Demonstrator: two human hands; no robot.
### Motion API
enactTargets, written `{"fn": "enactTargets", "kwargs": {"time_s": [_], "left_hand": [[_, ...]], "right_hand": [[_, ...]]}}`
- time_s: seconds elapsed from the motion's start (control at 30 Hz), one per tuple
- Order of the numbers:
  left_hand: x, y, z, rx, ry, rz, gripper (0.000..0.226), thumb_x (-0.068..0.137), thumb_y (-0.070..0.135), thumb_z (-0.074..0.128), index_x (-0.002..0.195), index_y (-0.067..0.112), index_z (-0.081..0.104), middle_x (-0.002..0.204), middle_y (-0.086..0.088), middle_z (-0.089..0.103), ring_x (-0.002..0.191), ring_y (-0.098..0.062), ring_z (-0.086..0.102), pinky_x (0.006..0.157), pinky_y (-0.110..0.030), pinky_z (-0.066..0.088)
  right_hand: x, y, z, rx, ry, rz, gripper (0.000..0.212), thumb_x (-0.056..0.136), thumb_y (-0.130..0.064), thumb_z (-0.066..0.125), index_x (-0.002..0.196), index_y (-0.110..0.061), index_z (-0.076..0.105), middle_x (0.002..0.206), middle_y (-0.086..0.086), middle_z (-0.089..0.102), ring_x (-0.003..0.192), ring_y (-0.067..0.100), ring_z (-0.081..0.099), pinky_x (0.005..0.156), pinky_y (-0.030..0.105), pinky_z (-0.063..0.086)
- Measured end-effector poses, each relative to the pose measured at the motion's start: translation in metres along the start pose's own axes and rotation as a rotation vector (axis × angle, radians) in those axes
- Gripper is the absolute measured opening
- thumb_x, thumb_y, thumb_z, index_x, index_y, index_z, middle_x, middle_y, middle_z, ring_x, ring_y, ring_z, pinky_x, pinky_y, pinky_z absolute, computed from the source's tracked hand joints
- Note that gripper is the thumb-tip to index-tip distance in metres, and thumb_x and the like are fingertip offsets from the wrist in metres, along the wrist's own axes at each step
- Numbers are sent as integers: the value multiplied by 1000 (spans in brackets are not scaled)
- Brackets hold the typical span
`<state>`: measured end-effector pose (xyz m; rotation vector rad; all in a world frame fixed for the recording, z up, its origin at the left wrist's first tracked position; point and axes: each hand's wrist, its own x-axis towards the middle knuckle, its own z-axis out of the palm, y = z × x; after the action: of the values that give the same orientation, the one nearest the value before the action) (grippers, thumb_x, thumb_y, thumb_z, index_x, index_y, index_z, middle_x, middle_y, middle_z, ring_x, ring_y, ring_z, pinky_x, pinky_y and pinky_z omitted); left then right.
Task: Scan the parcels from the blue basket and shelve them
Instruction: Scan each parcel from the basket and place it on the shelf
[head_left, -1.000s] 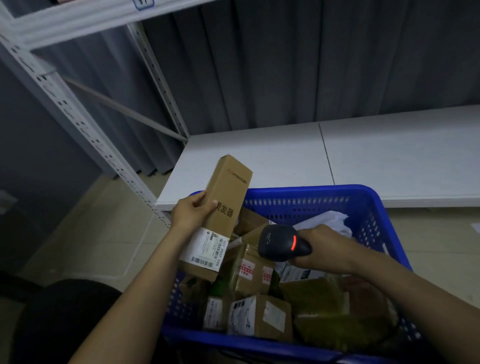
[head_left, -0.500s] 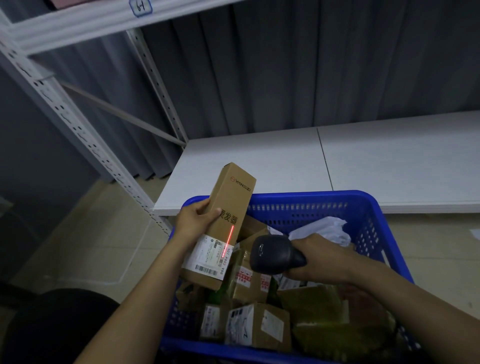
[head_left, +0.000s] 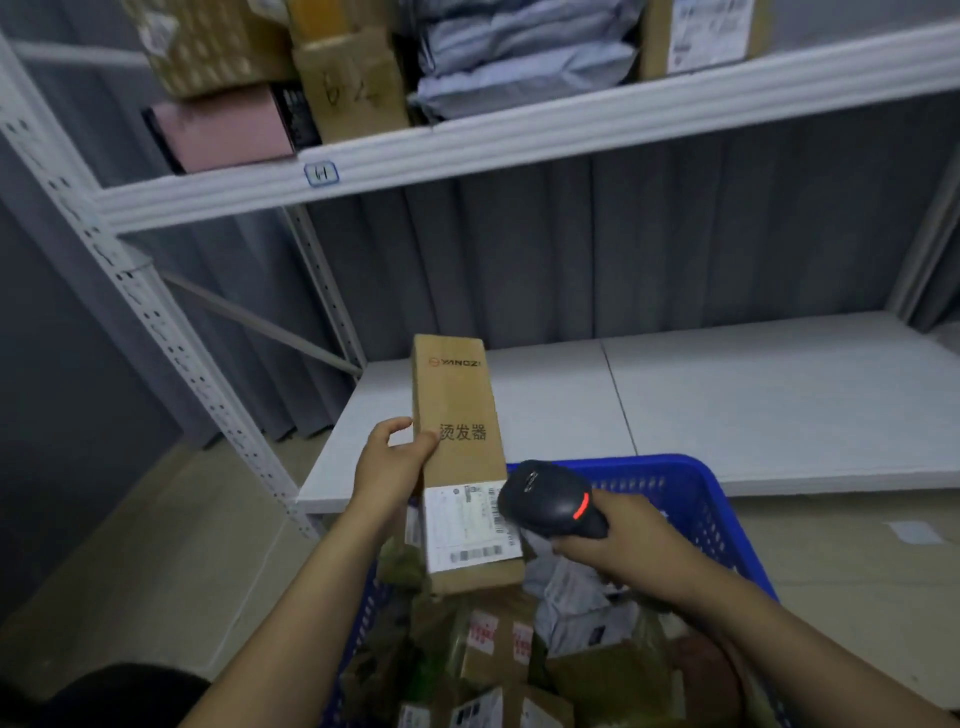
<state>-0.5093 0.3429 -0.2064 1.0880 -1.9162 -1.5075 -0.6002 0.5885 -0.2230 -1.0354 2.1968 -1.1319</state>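
Observation:
My left hand (head_left: 388, 467) grips a long brown cardboard parcel (head_left: 460, 426) by its left edge and holds it nearly upright above the blue basket (head_left: 691, 499). A white shipping label (head_left: 467, 527) covers the parcel's lower end. My right hand (head_left: 618, 538) grips a black barcode scanner (head_left: 550, 501) with a red light lit on its body. The scanner's head overlaps the label's right edge. Several more parcels (head_left: 498, 644), brown boxes and grey bags, fill the basket below.
A white lower shelf board (head_left: 727, 395) lies bare behind the basket. The upper shelf (head_left: 519, 135), tagged with a small label (head_left: 321, 174), carries a pink box (head_left: 223, 130), brown cartons and grey mailers. A perforated white upright (head_left: 156, 332) slants at the left. Grey curtain behind.
My view has tilted up, bringing the upper shelf into sight. The parcel has risen and turned more upright. The scanner has come closer to the label, and the red scan line is gone.

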Motion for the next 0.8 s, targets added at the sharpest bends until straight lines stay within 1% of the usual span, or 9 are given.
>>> {"fn": "enactTargets", "kwargs": {"time_s": [0.07,0.13,0.23,0.3,0.43,0.53,0.63,0.73,0.8], "left_hand": [[-6,23,6,-94,-20,7,35,89,35,65,118,25,49,105,-10,69,86,-28,71,77,-45,59],[-15,50,14,-178,-48,30,30,90,32,64,113,21,50,101,-11,69,83,-28,71,68,-38,58],[-30,92,32,-274,-94,56,27,91,31,64,110,18,51,100,-10,69,84,-27,70,64,-35,56],[-42,119,45,-311,-154,81,28,91,31,64,112,16,52,100,-10,69,86,-26,71,69,-37,58],[-74,164,69,-329,-332,170,34,90,22,63,120,18,49,111,-8,68,93,-22,70,83,-42,58],[-102,192,82,-306,-520,257,45,89,18,65,129,27,45,118,-5,66,95,-21,70,77,-38,60],[-127,218,92,-201,-661,376,55,87,18,64,134,40,46,122,2,64,102,-21,67,78,-42,60],[-145,245,103,-184,-723,450,51,89,15,62,127,47,50,122,4,64,101,-21,68,73,-39,60],[-148,267,116,-207,-709,506,55,89,12,61,133,43,48,124,1,64,102,-20,67,70,-35,60]], "right_hand": [[-12,-10,-6,149,109,13,14,84,-24,73,90,-14,65,67,2,69,58,11,66,52,24,49],[-24,-19,-11,297,218,20,10,84,-20,73,86,-14,64,58,-2,68,54,7,64,55,24,47],[-39,-36,-23,531,371,52,21,85,-21,74,85,-3,63,53,11,65,44,19,58,50,28,46],[-47,-49,-35,631,503,59,21,87,-21,72,88,-2,63,56,19,66,44,23,58,47,28,48],[-62,-81,-70,726,721,6,8,90,-15,66,94,-8,64,65,19,71,52,22,63,50,26,51],[-73,-100,-96,748,831,-78,8,89,-13,66,97,-12,64,72,18,73,61,25,67,56,29,53],[-83,-112,-119,756,915,-118,9,89,-16,66,98,-16,64,73,13,74,67,25,70,62,29,54],[-87,-118,-144,810,968,-161,9,89,-15,66,98,-18,64,75,13,74,70,27,72,63,33,58],[-88,-119,-166,828,983,-191,8,89,-14,66,97,-15,65,74,16,73,69,31,71,64,39,59]]}}
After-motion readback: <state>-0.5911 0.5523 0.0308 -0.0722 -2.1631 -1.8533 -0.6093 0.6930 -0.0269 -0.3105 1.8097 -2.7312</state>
